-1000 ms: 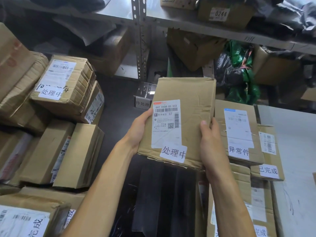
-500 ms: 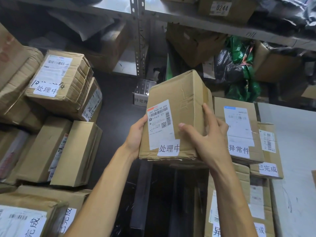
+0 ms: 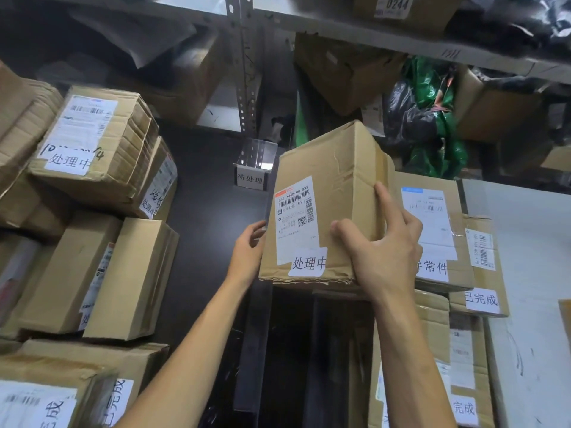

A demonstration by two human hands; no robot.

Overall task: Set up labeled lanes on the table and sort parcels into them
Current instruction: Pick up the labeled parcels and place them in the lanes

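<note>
Tilted 处理中 parcel (image 3: 333, 180) is gripped at both side edges by left hand (image 3: 247, 253) and right hand (image 3: 384, 254) above the dark table (image 3: 210, 186), and could be dropped onto the adjacent 异常件 parcel (image 3: 432, 220) if the grip is lost.

The box (image 3: 340, 180) tipped away and turned, its label swinging left, while the right hand (image 3: 386, 257) slid from the near edge up across its corner.

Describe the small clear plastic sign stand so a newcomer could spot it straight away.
Find the grey perforated metal shelf post at top centre; just below it, on the black tabletop, stands the clear plastic sign stand. Unlike the brown cardboard parcels around it, it is see-through, with a white label reading 待处理.
</note>
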